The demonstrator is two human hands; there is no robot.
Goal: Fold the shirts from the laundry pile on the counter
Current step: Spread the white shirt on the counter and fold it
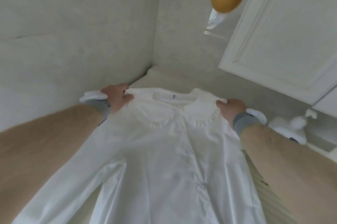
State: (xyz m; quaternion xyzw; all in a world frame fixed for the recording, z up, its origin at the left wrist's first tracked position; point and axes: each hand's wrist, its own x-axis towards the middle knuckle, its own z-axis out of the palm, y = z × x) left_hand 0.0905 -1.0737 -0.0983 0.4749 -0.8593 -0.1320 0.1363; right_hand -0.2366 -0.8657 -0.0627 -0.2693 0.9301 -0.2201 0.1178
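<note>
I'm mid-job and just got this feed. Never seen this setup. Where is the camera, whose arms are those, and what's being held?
There is no machine here. One wide-angle camera sits on a person's head, looking forward and down, so both bare arms are theirs. The left hand and right hand each pinch a shoulder of a white button-front shirt with a ruffled round collar. It faces up and runs back toward the person. Grey wristbands sit on both wrists. To the right lie more white laundry and a white cabinet door. The shirt is not yet folded.

White shirt (164, 150), buttoned, with ruffled round collar and neck label; spread front-up, collar farthest away, one long sleeve trailing toward lower left. Pinched at both shoulders.
</note>
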